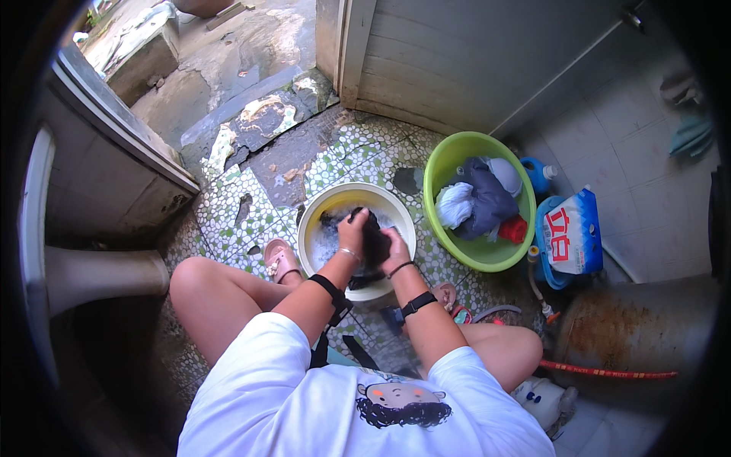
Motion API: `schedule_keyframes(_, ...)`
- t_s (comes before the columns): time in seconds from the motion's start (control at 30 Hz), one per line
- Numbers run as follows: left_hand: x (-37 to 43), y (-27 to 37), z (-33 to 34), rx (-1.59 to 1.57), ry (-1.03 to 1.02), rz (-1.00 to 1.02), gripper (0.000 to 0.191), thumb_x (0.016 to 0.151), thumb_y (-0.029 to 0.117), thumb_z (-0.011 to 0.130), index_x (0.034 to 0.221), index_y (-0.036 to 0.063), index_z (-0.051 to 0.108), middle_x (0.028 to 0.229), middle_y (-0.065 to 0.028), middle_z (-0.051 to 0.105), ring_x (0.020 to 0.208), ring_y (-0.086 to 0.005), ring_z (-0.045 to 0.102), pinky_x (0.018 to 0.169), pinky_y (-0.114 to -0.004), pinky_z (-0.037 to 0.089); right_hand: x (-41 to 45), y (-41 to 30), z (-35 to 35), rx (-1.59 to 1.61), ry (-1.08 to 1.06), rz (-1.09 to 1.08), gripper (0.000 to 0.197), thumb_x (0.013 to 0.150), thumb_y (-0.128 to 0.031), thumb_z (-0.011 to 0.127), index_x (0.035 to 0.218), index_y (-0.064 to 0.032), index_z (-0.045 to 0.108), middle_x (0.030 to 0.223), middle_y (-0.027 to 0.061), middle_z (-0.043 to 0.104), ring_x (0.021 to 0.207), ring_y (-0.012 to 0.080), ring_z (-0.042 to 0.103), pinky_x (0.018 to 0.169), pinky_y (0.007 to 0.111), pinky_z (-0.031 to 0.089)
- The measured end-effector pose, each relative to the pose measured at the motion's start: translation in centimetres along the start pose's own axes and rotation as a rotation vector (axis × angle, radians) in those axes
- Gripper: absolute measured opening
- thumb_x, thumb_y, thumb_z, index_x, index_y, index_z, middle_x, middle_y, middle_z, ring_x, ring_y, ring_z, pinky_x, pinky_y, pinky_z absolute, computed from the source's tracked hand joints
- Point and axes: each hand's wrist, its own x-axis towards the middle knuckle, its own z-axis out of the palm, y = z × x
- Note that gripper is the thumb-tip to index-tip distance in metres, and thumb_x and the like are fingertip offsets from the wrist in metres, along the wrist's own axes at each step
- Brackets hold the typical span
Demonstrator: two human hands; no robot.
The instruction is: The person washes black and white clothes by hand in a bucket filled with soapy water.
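Observation:
A pale round plastic basin [306,251] with sudsy water stands on the floor between my feet. Over it, my left hand [353,231] grips a dark wet cloth [372,243] from the left. My right hand [395,250] holds the same cloth from the right side. The cloth is bunched between both hands, and its lower part hangs into the basin. More dark fabric lies in the foamy water [325,243]; how much of it is under the suds cannot be seen.
Right of the basin stands a green tub [478,264] holding grey, white and red laundry [485,197]. Beyond it are a blue bottle [535,174] and a detergent bag [571,234] in a blue bucket [549,275]. A pedestal [108,280] is at left; a doorway step [257,117] lies ahead.

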Motion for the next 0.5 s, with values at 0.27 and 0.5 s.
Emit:
schedule_keyframes(0.27, -4.0, -3.2, -0.3, 0.178, -0.273, -0.044, 0.032, 0.086, 0.034, 0.065, 0.09, 0.0024, 0.069, 0.084, -0.0114, 0.07, 0.077, -0.0273, 0.068, 0.072, -0.04, 0.054, -0.7, 0.7, -0.8, 0.137, -0.254, 0.205, 0.04, 0.093, -0.041, 0.058, 0.114, -0.0073, 0.062, 0.11, 0.0127, 0.068, 0.1, 0.0309, 0.065, 0.095, 0.045, 0.051)
schedule_keyframes(0.5, 0.2, -1.7, -1.8, 1.033, 0.286, 0.478, 0.038, 0.081, 0.033, 0.059, 0.075, -0.0029, 0.067, 0.074, -0.0289, 0.063, 0.07, -0.0471, 0.062, 0.066, -0.052, 0.048, 0.9, 2.4, -1.9, 0.029, 0.043, 0.007, 0.034, 0.09, -0.025, 0.062, 0.112, -0.0005, 0.062, 0.103, 0.0154, 0.07, 0.088, 0.0327, 0.069, 0.084, 0.047, 0.056)
